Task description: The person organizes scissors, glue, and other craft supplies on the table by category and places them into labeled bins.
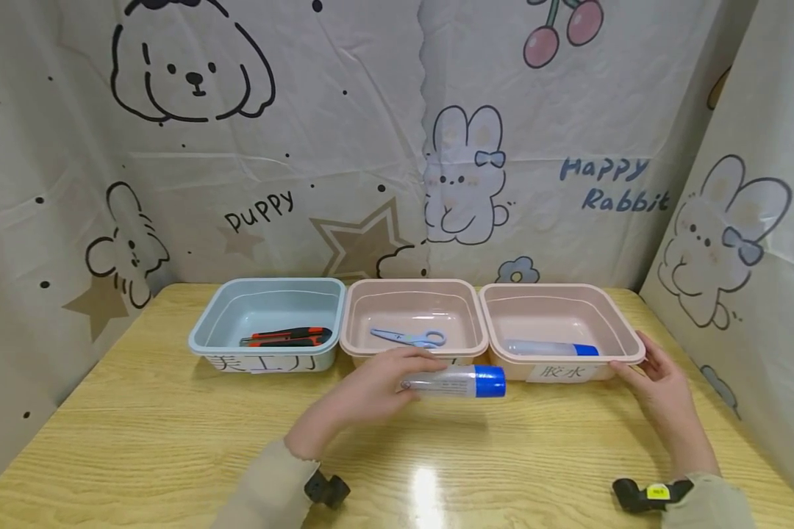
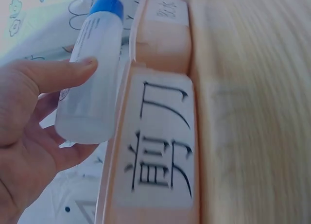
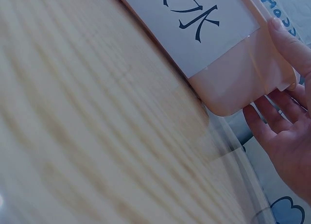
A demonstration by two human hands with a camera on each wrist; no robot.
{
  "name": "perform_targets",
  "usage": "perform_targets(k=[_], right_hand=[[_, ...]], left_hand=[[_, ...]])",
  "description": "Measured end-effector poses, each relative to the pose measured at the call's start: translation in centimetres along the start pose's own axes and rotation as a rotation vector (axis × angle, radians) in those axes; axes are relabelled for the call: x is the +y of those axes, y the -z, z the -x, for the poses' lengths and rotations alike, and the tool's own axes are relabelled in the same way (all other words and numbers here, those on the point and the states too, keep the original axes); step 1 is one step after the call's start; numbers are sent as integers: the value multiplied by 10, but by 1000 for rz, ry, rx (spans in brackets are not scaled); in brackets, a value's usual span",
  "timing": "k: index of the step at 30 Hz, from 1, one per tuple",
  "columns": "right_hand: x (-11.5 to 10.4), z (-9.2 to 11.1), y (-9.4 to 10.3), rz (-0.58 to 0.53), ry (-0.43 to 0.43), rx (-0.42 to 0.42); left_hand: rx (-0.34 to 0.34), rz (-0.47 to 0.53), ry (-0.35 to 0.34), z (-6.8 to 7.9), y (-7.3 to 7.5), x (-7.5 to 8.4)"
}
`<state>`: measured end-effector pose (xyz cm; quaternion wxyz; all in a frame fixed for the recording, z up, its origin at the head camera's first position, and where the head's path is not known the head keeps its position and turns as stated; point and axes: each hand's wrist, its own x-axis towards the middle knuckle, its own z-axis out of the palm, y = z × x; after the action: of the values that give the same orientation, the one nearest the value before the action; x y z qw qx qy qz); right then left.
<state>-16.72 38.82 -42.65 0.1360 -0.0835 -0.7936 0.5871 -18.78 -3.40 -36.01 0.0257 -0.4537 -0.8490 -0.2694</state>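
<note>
My left hand grips a clear glue bottle with a blue cap, held sideways in front of the middle pink bin. The left wrist view has the thumb across the bottle and the fingers behind it. At the right, my right hand holds the front corner of the right pink bin, thumb at the rim and fingers around the side. Inside that bin lies another blue-capped glue bottle. Light blue scissors lie in the middle bin.
To the left, a light blue bin holds red and black utility knives. All three bins stand in a row at the back of the wooden table, with written labels on their fronts. A patterned cloth hangs behind them.
</note>
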Motion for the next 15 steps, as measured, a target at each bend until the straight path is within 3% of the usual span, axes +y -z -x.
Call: perform_targets(k=[8, 15], right_hand=[[1, 0, 0, 72, 14, 3], [4, -1, 1, 85, 5, 1]], left_hand=[[95, 39, 5, -28, -4, 13], [124, 39, 6, -50, -17, 18]])
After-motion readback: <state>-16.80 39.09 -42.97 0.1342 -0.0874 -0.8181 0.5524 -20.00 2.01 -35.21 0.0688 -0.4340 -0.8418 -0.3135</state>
